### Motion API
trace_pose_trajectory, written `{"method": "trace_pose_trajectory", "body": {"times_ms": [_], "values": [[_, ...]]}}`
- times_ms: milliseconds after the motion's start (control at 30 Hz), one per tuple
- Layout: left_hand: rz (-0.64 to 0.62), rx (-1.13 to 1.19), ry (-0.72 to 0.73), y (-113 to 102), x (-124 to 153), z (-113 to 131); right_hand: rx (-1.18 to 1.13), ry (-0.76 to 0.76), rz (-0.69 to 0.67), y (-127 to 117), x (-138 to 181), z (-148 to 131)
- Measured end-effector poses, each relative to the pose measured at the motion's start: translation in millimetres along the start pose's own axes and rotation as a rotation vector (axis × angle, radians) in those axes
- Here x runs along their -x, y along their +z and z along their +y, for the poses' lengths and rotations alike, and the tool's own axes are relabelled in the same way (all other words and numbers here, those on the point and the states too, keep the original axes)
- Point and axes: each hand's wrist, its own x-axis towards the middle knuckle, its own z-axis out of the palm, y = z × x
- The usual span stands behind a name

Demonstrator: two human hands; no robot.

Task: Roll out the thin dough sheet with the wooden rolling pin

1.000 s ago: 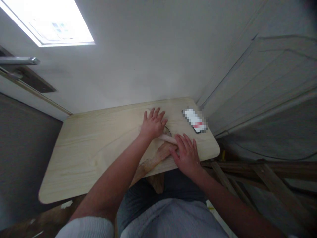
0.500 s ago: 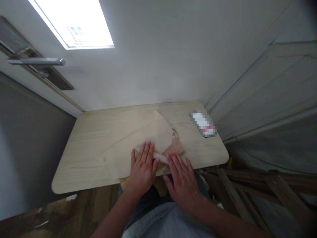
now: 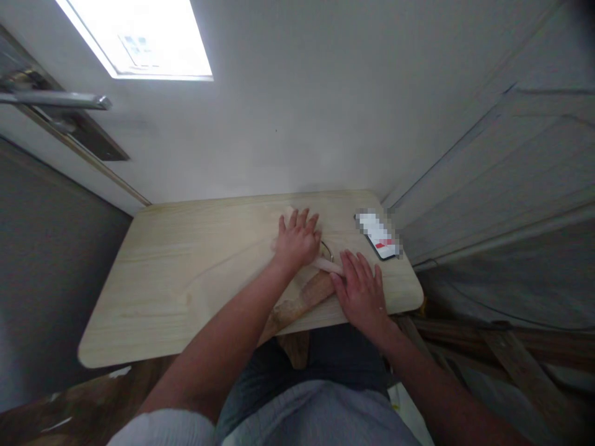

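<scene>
My left hand [image 3: 298, 240] lies palm down with its fingers spread on a pale beige sheet [image 3: 237, 282], near the sheet's far corner. My right hand [image 3: 360, 291] is open too, its fingers stretched over the right end of a narrow pale rolled or folded strip [image 3: 329, 266]. A curved metal ring [image 3: 327, 249] shows between my hands, partly covered. Below the strip lies a brown, rough-edged piece [image 3: 318, 290], which runs toward the table's front edge beneath my left forearm. I cannot tell what the sheet is made of.
The light wooden table [image 3: 134, 297] stands against a white door with a window [image 3: 144, 37] and a metal handle [image 3: 60, 99]. A phone [image 3: 379, 235], partly pixelated, lies at the table's right. Wooden beams [image 3: 502, 353] are at the lower right.
My left hand has moved forward and right, from the near edge of the sheet to its far corner. My right hand has shifted slightly right and forward. The view has tilted a little.
</scene>
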Motion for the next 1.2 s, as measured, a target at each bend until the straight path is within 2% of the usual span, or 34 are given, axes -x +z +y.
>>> {"method": "trace_pose_trajectory", "body": {"times_ms": [100,167,267,467,533,600,733,1067,1200], "values": [[-0.001,0.011,0.012,2.7,-10.6,0.5,0.003,0.007,-0.003,1.1,-1.5,4.6],[0.005,0.014,0.007,1.8,-2.6,0.3,-0.008,-0.022,-0.018,0.1,2.6,2.8],[0.029,0.008,-0.004,-3.3,28.6,-0.7,-0.029,-0.09,-0.03,-4.9,16.6,-7.9],[0.042,-0.025,0.032,-16.4,115.7,-5.5,-0.062,-0.221,-0.075,-18.8,55.9,-42.4],[0.037,-0.032,0.014,-17.6,135.3,-7.1,-0.071,-0.24,-0.08,-19.9,64.0,-50.1],[0.037,-0.035,-0.005,-17.4,143.0,-7.7,-0.077,-0.244,-0.077,-19.1,65.6,-52.9],[0.051,-0.031,-0.004,-14.7,121.3,-4.9,-0.068,-0.191,-0.053,-15.2,50.1,-43.9],[0.008,0.046,-0.004,4.2,-4.2,4.4,-0.028,-0.033,0.03,4.4,2.8,8.5],[0.009,0.053,0.004,9.2,-25.1,5.6,-0.028,-0.013,0.033,4.7,-6.8,16.6]]}}
